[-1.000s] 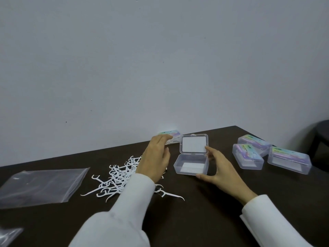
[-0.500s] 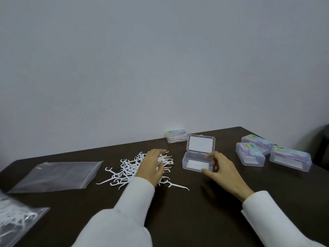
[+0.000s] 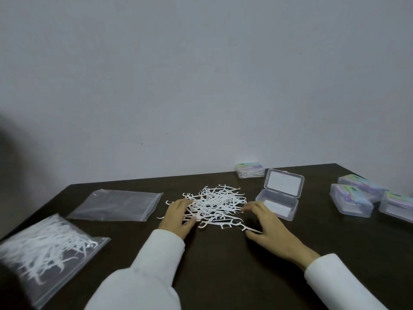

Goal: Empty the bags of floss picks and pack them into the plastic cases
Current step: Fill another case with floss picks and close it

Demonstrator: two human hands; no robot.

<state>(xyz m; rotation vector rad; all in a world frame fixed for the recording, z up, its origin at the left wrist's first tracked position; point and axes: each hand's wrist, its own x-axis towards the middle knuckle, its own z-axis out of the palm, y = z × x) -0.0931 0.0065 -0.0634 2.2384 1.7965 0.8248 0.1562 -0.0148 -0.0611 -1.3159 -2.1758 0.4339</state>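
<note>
Flanking the loose pile of floss picks [image 3: 215, 203] with spread, empty fingers, the left hand [image 3: 178, 217] and right hand [image 3: 266, 224] have one emptied bag [image 3: 116, 204] behind them, while a full bag [image 3: 47, 249] and the open case [image 3: 277, 203] (nothing in it yet) await packing.

No text, brand or number is showing clearly enough to read: the closed plastic cases [image 3: 350, 199] are carrying pastel-coloured labels on their lids, but any printing on them is blurring into smears.
</note>
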